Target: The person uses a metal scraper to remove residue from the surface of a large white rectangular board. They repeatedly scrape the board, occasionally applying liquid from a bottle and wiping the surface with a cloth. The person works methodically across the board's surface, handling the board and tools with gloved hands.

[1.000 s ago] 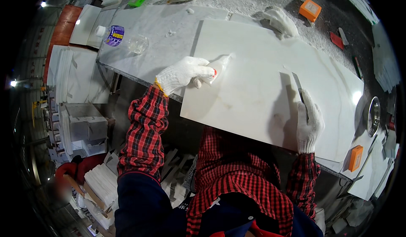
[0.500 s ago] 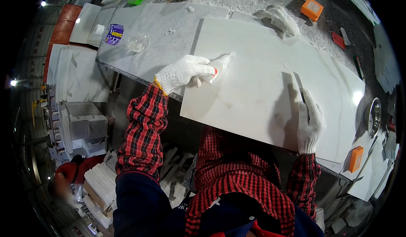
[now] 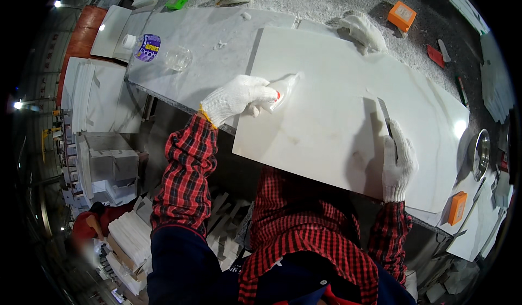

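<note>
A large white stone-like slab [image 3: 321,103] with faint veins lies before me on the worktable. My left hand [image 3: 239,99], in a white knit glove, is closed on a crumpled clear plastic bag [image 3: 288,85] over the slab's left part. A small red spot shows at its fingertips. My right hand [image 3: 399,163], gloved too, is above the slab's right part, fingers closed around a thin, flat scraper blade [image 3: 383,109] that points away from me. The blade's lower end is hidden in the glove, and its shadow falls on the slab.
A clear bottle [image 3: 163,53] lies on a grey slab at left. White gloves [image 3: 363,32], an orange box [image 3: 402,15] and a green box [image 3: 176,1] lie at the back. At right are a metal bowl [image 3: 481,153] and another orange box [image 3: 457,207]. A person [image 3: 89,223] is at lower left.
The whole view has shifted slightly downward. Both hands keep their grips and nearly the same places over the slab. The person at lower left has moved an arm.
</note>
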